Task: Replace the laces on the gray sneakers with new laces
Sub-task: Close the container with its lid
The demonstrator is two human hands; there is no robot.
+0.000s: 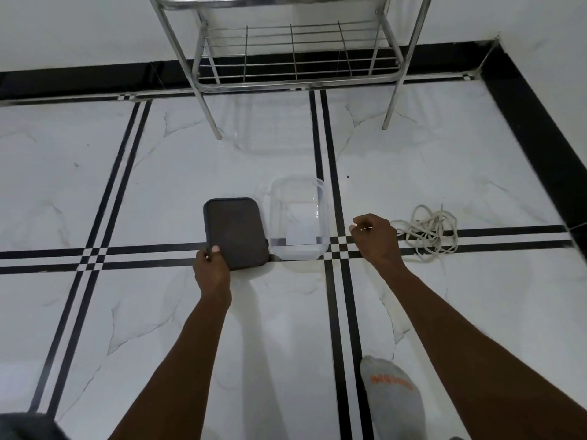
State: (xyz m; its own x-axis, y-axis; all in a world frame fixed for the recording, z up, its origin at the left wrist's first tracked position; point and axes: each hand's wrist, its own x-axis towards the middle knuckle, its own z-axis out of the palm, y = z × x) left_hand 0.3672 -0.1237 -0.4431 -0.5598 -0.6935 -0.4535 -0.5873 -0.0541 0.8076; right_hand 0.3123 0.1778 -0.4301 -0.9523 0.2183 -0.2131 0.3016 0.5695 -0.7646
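Observation:
A dark grey lid [236, 231] lies flat on the tiled floor, and my left hand [211, 268] pinches its near left corner, thumb on top. Right beside it stands a clear plastic container [298, 222] with a white slip inside. My right hand [376, 238] hovers just right of the container with fingers curled, holding nothing that I can see. A loose heap of cream laces [428, 231] lies on the floor to the right of that hand. No sneakers are in view.
A steel wire rack [292, 55] stands at the back against the wall. A foot in a grey sock [394, 395] rests on the floor at the bottom right. A black skirting band runs along the wall and the right side.

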